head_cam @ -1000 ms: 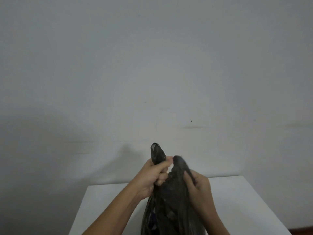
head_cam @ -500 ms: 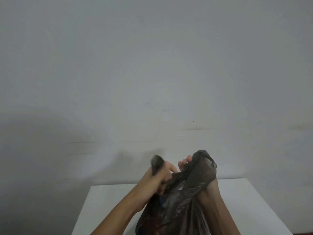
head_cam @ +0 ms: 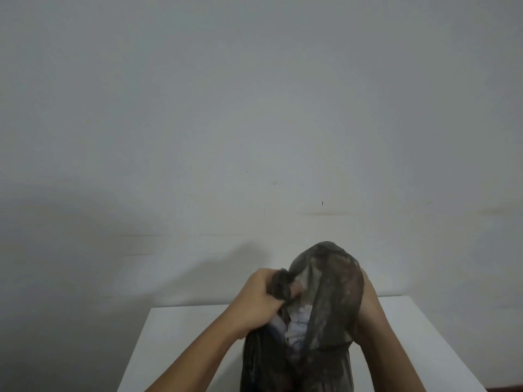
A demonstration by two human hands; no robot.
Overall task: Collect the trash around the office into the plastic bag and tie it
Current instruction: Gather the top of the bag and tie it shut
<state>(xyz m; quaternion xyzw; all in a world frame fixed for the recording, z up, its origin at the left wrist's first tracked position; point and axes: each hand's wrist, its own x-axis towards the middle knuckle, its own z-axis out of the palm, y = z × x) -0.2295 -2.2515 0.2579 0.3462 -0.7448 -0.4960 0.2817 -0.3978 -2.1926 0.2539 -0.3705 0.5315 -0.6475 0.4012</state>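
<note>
Background: plain grey-white wall (head_cam: 254, 108), faint scuff marks near its lower half, a soft shadow cast at left.
Surface: white table (head_cam: 181, 335), square-cornered, its far edge against the wall.
Plastic bag: dark, semi-transparent plastic bag (head_cam: 325, 321) stands on the table at centre-right, its lower part cut off by the bottom of the frame.
Bag mouth: one flap is bunched into a twisted end at left; the other flap is raised in a wide loop at right, peaking above both hands.
Contents: pale crumpled trash (head_cam: 297, 326) shows through the gap between the two flaps; individual items cannot be told apart.
Left hand: left hand (head_cam: 254, 301) is a closed fist around the twisted left end, the dark tip poking out above the knuckles.
Right hand: right hand (head_cam: 368, 304) is mostly hidden behind the raised loop; it presses against the plastic, but whether the fingers are closed cannot be told.
Forearms: both bare, entering from the bottom edge.
</note>
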